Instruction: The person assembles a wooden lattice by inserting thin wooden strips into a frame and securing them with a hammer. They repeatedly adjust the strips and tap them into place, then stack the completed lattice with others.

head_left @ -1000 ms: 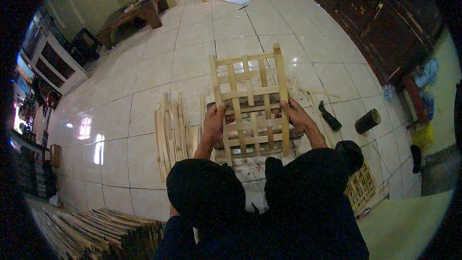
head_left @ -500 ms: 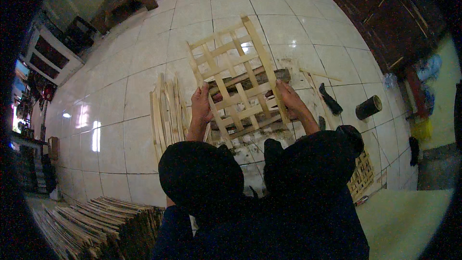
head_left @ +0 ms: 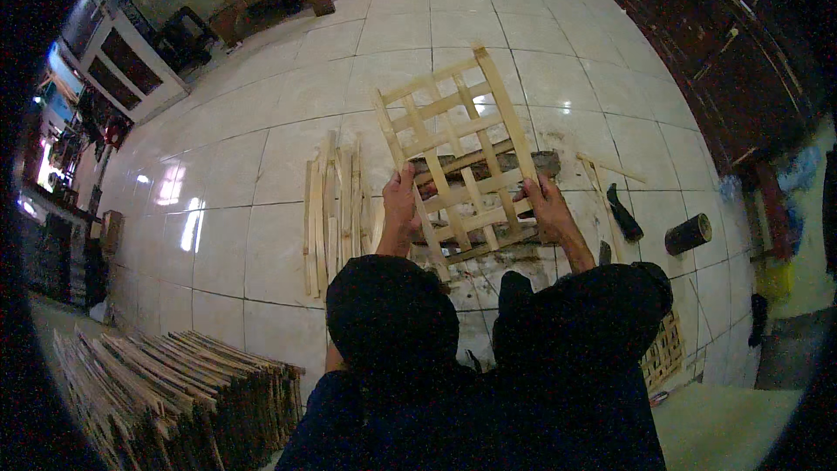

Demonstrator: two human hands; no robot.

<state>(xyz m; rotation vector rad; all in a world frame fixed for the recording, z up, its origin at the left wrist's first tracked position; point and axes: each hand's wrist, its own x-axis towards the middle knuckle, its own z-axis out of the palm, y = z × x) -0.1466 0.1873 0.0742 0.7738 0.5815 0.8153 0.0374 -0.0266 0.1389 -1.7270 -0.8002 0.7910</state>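
Between my two hands is a woven bamboo panel (head_left: 451,133), a rectangular frame of pale strips crossed with slats that leave square gaps. My left hand (head_left: 402,209) grips its left edge strip, fingers closed round it. On the opposite edge my right hand (head_left: 552,212) is closed on the thicker right strip. The panel is tilted, its far end leaning away from me. Under it, partly hidden, lie dark pieces of wood (head_left: 546,163) on the tiled floor. My knees in dark cloth come up just below my hands.
Loose pale strips (head_left: 333,218) lie left of the panel. A tall stack of woven panels (head_left: 187,392) stands at the lower left. At right are a dark curved tool (head_left: 622,214), a dark cylinder (head_left: 689,234) and another woven panel (head_left: 664,351). A wooden cabinet (head_left: 706,52) lines the right wall.
The whole view has shifted, so the floor and things appear further right and lower. Both hands still grip the panel, which shows little change of its own.
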